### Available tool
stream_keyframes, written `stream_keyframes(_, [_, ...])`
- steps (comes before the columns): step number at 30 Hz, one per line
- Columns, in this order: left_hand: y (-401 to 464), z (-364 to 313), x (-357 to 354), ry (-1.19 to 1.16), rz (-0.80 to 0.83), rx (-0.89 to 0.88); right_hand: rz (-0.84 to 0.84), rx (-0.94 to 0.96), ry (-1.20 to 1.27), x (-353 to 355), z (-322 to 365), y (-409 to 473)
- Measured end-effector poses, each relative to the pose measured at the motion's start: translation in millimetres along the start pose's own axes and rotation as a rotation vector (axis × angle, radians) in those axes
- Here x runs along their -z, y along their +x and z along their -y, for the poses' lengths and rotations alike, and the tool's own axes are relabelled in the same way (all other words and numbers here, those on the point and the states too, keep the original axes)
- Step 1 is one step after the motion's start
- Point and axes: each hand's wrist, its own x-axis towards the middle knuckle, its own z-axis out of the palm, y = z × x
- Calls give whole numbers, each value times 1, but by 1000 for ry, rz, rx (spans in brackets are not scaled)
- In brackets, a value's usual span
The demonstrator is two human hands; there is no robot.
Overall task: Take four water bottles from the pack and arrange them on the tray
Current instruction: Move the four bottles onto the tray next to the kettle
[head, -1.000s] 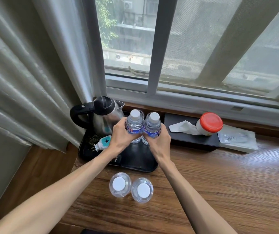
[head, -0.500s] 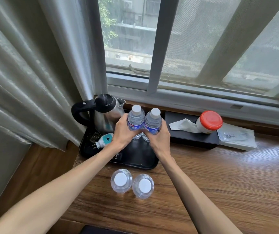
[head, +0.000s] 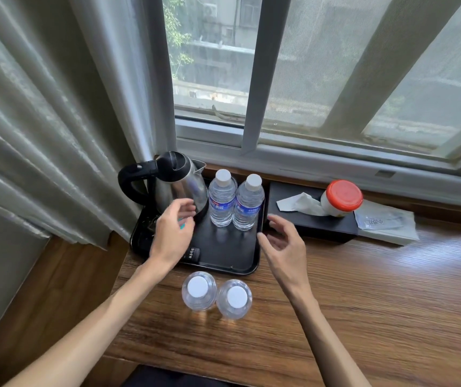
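Observation:
Two clear water bottles with white caps and blue labels, the left one [head: 221, 202] and the right one [head: 248, 206], stand upright side by side at the back of the black tray [head: 223, 252]. Two more bottles, one [head: 198, 290] beside the other [head: 234, 299], stand on the wooden table just in front of the tray, seen from above. My left hand [head: 174, 231] hovers over the tray's left part, fingers apart, holding nothing. My right hand [head: 280, 241] hovers at the tray's right edge, also open and empty. No pack is visible.
A steel kettle [head: 174, 185] with a black handle stands on the tray's back left, close to the left bottle. A black tissue box [head: 311, 222] with a red-lidded jar [head: 342, 198] sits right of the tray. A curtain hangs at the left, the window sill behind.
Both hands have let go of the two bottles, which now stand on the tray, and have drawn back towards me with fingers spread.

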Motion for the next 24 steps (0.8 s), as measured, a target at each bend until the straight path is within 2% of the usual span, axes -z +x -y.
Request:
stream_keyframes(2, [-24, 9, 13, -47, -18, 2, 83, -15, 9, 11, -4, -18])
stream_keyframes(4, [-48, 20, 24, -78, 34, 13, 166, -16, -12, 19, -9, -37])
stream_keyframes(10, [-91, 46, 43, -89, 512, 183, 500, -67, -152, 30, -16, -87])
stream_keyframes(13, [-101, 44, 43, -57, 656, 160, 655, -92, -192, 25, -18, -104])
stream_keyframes(16, [-106, 40, 35, -8, 634, 83, 612, -73, -173, 15, -23, -109])
stream_keyframes(24, [-111, 35, 20, 56, 394, -23, 370, 25, -176, -8, -19, -111])
